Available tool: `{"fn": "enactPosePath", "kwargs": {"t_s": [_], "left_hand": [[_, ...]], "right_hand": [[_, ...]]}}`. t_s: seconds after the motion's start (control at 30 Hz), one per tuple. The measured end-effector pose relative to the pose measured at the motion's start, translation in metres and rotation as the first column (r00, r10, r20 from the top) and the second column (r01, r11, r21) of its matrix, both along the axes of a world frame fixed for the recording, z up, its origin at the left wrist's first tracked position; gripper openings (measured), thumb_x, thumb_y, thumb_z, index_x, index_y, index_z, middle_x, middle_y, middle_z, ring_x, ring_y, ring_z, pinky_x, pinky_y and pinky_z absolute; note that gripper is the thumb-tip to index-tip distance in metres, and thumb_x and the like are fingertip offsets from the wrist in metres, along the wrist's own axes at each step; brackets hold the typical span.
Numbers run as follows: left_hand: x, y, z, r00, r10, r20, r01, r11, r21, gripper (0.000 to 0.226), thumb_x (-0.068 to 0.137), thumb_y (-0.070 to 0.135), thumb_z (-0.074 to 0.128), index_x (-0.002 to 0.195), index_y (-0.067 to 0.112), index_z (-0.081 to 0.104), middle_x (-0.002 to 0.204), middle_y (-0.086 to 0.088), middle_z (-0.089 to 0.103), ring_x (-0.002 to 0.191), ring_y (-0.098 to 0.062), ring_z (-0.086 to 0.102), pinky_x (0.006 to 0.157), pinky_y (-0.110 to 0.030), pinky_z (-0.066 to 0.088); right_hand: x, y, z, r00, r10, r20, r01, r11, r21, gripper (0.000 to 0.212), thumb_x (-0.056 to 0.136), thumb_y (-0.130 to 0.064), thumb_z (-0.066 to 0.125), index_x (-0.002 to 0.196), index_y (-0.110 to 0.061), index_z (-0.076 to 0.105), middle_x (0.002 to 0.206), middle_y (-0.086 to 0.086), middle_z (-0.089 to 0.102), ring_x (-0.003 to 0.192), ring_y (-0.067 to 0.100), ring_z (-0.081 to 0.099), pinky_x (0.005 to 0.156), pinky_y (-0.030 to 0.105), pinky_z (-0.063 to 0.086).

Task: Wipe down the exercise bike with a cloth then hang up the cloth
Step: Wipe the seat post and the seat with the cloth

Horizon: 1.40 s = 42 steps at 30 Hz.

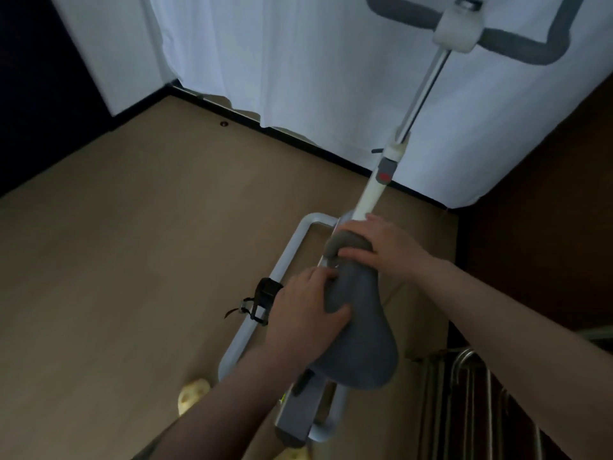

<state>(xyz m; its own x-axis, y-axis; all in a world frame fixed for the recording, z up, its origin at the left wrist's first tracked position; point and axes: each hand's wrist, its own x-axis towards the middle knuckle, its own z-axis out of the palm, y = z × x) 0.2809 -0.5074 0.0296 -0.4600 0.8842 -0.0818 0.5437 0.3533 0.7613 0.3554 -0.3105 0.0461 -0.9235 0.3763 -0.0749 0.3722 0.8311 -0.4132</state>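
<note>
While a person is leaning over the exercise bike [374, 190], the left hand [306, 307] is gripping the side of the grey saddle [358, 330], thumb curled over its top. Just beyond, the right hand [374, 247] is closing its fingers round the saddle's narrow nose — whether any cloth is under either palm cannot be told. Below, the bike's pale base frame [265, 293] and a strapped pedal [263, 298] are sitting on the tan floor [116, 244]. Farther off, the white stem is rising to grey handlebars [517, 44] before white curtains [282, 61].
</note>
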Motion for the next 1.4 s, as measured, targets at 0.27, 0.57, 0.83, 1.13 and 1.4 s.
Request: {"fn": "enactPosePath", "kwargs": {"t_s": [0.27, 0.57, 0.83, 1.13, 1.4], "left_hand": [[-0.007, 0.008, -0.009, 0.997, -0.017, 0.079, 0.016, 1.0, 0.014, 0.051, 0.076, 0.045, 0.061, 0.123, 0.029, 0.051, 0.116, 0.01, 0.056, 0.105, -0.01, 0.053, 0.089, -0.034, 0.046], [-0.002, 0.003, -0.011, 0.989, 0.082, 0.121, -0.089, 0.995, 0.055, 0.048, 0.072, 0.051, 0.056, 0.116, 0.032, 0.057, 0.11, 0.018, 0.059, 0.104, -0.003, 0.054, 0.091, -0.035, 0.048], [-0.002, 0.003, -0.011, 0.989, 0.085, 0.123, -0.091, 0.995, 0.046, 0.054, 0.067, 0.06, 0.05, 0.115, 0.036, 0.056, 0.105, 0.023, 0.057, 0.104, 0.0, 0.054, 0.09, -0.032, 0.048], [-0.016, 0.004, -0.011, 0.981, -0.039, 0.188, 0.038, 0.999, 0.008, 0.043, 0.077, 0.046, 0.065, 0.117, 0.037, 0.051, 0.113, 0.02, 0.054, 0.102, -0.002, 0.053, 0.085, -0.029, 0.048], [-0.039, -0.013, -0.016, 0.927, -0.288, 0.242, 0.27, 0.957, 0.103, 0.038, 0.092, 0.039, 0.058, 0.128, 0.04, 0.045, 0.126, 0.03, 0.042, 0.117, 0.015, 0.037, 0.096, -0.006, 0.03]], "right_hand": [[-0.002, 0.001, -0.024, 0.988, -0.027, -0.155, 0.017, 0.997, -0.07, 0.038, 0.089, -0.048, 0.06, 0.121, -0.028, 0.057, 0.112, -0.008, 0.06, 0.104, 0.012, 0.055, 0.094, 0.032, 0.042], [-0.007, -0.008, -0.023, 0.941, -0.231, -0.248, 0.196, 0.968, -0.158, 0.036, 0.09, -0.034, 0.065, 0.121, -0.019, 0.059, 0.113, -0.005, 0.061, 0.103, 0.009, 0.054, 0.09, 0.031, 0.046], [-0.011, -0.036, -0.042, 0.596, -0.742, -0.307, 0.651, 0.671, -0.356, 0.038, 0.093, -0.039, 0.055, 0.128, -0.028, 0.049, 0.125, -0.001, 0.059, 0.109, 0.018, 0.057, 0.095, 0.04, 0.048], [-0.021, -0.017, -0.031, 0.466, -0.878, -0.108, 0.705, 0.442, -0.555, 0.039, 0.096, -0.03, 0.053, 0.132, -0.018, 0.044, 0.12, 0.004, 0.06, 0.107, 0.021, 0.059, 0.083, 0.028, 0.043], [0.043, -0.14, -0.008, 0.498, -0.867, -0.013, 0.813, 0.472, -0.341, 0.034, 0.097, -0.039, 0.048, 0.13, -0.036, 0.038, 0.106, -0.017, 0.055, 0.094, 0.005, 0.056, 0.072, 0.017, 0.038]]}}
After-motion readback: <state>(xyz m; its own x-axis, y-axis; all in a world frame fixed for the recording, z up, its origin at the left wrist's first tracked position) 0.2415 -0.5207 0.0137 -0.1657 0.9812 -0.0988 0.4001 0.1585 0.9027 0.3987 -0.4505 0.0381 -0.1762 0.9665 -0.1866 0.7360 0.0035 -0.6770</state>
